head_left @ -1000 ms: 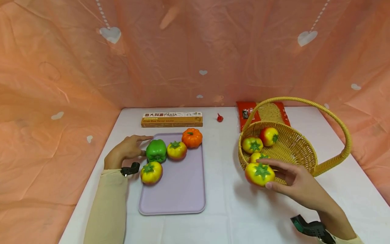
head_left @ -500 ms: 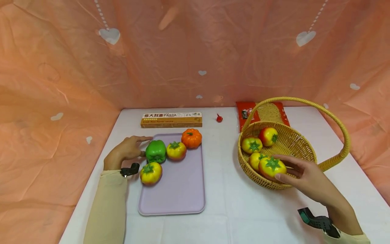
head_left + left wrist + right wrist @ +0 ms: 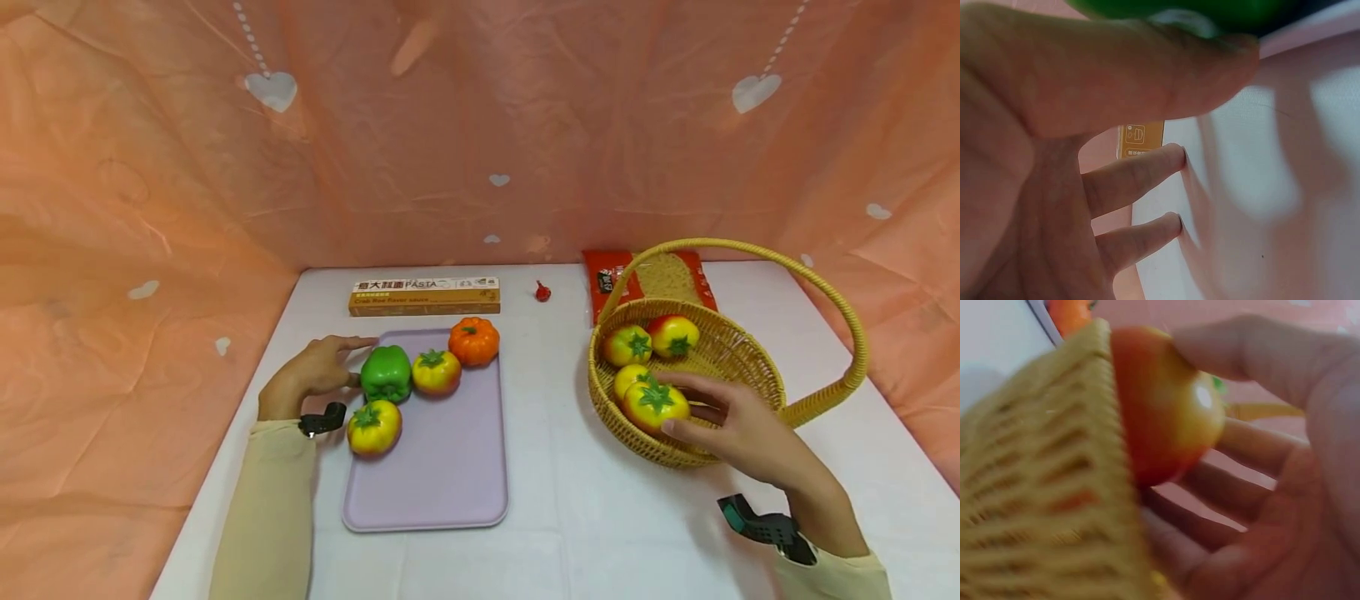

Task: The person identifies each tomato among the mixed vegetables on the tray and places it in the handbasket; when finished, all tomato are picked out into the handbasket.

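My right hand (image 3: pixel 742 425) grips a yellow-red tomato (image 3: pixel 656 407), thumb on one side and fingers on the other, just inside the near-left rim of the wicker basket (image 3: pixel 738 342). In the right wrist view the tomato (image 3: pixel 1166 406) stands beside the woven wall (image 3: pixel 1054 462). Another tomato (image 3: pixel 632 379) is partly hidden behind it, with two more, one yellowish (image 3: pixel 626 343) and one redder (image 3: pixel 672 335), farther back in the basket. My left hand (image 3: pixel 318 367) lies at the lilac tray's (image 3: pixel 442 483) left edge, its thumb (image 3: pixel 1166 75) against the green bell pepper (image 3: pixel 386 373).
Two yellow-red tomatoes, one nearer (image 3: pixel 374 427) and one farther (image 3: pixel 437 372), and a small orange pumpkin (image 3: pixel 474 341) sit on the tray. Behind stand a pasta box (image 3: pixel 424 297), a small red item (image 3: pixel 542 291) and a red packet (image 3: pixel 667 275). The basket's tall handle (image 3: pixel 825 292) arches on the right.
My right hand has brought the tomato from over the basket's near-left rim to inside it. The two tomatoes farther back have shifted slightly, the redder one turning. My left hand has stayed put.
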### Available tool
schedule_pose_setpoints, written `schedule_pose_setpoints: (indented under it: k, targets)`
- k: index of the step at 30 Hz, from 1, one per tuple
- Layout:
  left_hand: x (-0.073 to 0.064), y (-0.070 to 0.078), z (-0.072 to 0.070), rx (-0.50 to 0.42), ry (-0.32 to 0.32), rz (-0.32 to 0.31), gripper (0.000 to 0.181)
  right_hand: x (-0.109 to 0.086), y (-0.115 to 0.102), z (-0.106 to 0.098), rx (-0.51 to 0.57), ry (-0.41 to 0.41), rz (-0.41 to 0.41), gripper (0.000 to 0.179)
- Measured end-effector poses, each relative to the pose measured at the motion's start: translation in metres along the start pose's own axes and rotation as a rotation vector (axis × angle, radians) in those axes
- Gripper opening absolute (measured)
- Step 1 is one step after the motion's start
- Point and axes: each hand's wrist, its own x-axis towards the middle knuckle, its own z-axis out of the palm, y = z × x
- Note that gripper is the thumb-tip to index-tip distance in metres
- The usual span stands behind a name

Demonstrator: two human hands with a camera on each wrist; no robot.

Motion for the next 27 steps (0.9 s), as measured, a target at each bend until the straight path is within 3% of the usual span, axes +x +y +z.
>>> schedule_pose_setpoints:
  k: [5,11,19,27]
  targets:
    - [0.002,0.0,0.001,0.014,-0.001,0.018,0.075,-0.005,0.005,-0.008,-0.003,-0.045,0.023,0.047]
    - [0.003,-0.002,0.001,0.004,0.003,0.004,0.075,0.0,0.006,0.003,-0.001,-0.007,-0.017,0.048]
    - [0.002,-0.002,0.001,-0.004,-0.004,-0.009,0.075,0.019,-0.001,0.023,-0.166,0.067,-0.022,0.051]
    - [0.002,-0.003,0.001,0.012,0.017,0.018,0.074,0.031,-0.001,0.034,-0.303,0.113,-0.037,0.054]
